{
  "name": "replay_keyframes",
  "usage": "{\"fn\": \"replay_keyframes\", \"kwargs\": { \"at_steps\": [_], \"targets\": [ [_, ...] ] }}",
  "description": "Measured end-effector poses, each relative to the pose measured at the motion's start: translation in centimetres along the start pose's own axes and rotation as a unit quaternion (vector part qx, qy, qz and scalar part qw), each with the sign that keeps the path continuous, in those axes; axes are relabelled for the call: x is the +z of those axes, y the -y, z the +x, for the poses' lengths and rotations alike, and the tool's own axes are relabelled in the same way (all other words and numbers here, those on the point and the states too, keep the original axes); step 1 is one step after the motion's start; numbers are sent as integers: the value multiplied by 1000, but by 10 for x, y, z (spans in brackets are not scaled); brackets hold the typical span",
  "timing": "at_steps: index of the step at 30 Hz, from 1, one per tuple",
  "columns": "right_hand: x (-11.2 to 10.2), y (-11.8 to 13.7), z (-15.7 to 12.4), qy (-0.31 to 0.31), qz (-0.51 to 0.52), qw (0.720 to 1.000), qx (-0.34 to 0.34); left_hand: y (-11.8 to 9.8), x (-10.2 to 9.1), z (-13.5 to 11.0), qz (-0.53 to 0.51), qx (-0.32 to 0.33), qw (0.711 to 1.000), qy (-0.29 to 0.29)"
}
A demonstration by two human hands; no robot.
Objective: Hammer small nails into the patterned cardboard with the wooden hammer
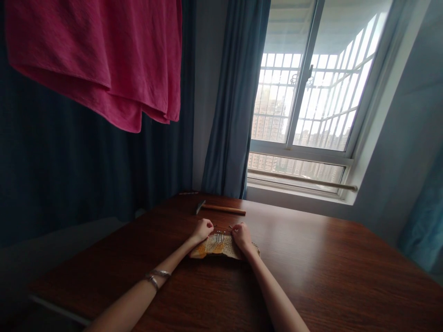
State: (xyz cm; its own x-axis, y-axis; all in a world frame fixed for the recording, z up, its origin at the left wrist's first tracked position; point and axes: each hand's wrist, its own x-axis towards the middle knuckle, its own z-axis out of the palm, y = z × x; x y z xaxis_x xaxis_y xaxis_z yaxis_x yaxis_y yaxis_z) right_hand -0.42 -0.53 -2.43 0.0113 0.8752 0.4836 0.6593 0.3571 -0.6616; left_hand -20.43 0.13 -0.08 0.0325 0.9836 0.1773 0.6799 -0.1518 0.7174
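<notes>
A light, dotted piece with orange patches (214,246) lies on the table, its edges uneven. Several silver nails (220,237) stick up from its middle, some leaning. Over its left back corner, my left hand (203,229) is closed in a pinch, and a thin dark tip like a nail's shows by the fingers. On the other side my right hand (242,235) pinches a small nail (230,226) whose end points left, above the standing ones. Behind both hands lies a hammer (223,209), its head to the left and wooden handle to the right.
The brown wooden table (332,267) spreads widely to the right. A pink cloth (138,69) hangs at upper left before dark blue curtains (228,138). Behind the table is a barred window (289,145). A small dark strip (188,193) lies at the far table edge.
</notes>
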Motion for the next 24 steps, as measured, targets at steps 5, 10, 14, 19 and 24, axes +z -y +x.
{"fn": "replay_keyframes", "kwargs": {
  "at_steps": [5, 10, 14, 19, 24],
  "targets": [
    [-2, 0, 0, -9, 13, 1000, -7, -9, -1, -5, 5, -7, 1000, 3],
    [-8, 6, -2, 7, 60, 997, -40, -15, -12, -14, -52, 14, 997, 52],
    [-15, 16, -8, 76, 101, 988, -90, -18, -30, -23, -79, 85, 982, 148],
    [-21, 23, -13, 164, 128, 971, -121, -20, -36, -28, -27, 153, 966, 207],
    [-28, 29, -15, 189, 139, 964, -127, -20, -32, -29, -3, 186, 965, 184]
  ]
}}
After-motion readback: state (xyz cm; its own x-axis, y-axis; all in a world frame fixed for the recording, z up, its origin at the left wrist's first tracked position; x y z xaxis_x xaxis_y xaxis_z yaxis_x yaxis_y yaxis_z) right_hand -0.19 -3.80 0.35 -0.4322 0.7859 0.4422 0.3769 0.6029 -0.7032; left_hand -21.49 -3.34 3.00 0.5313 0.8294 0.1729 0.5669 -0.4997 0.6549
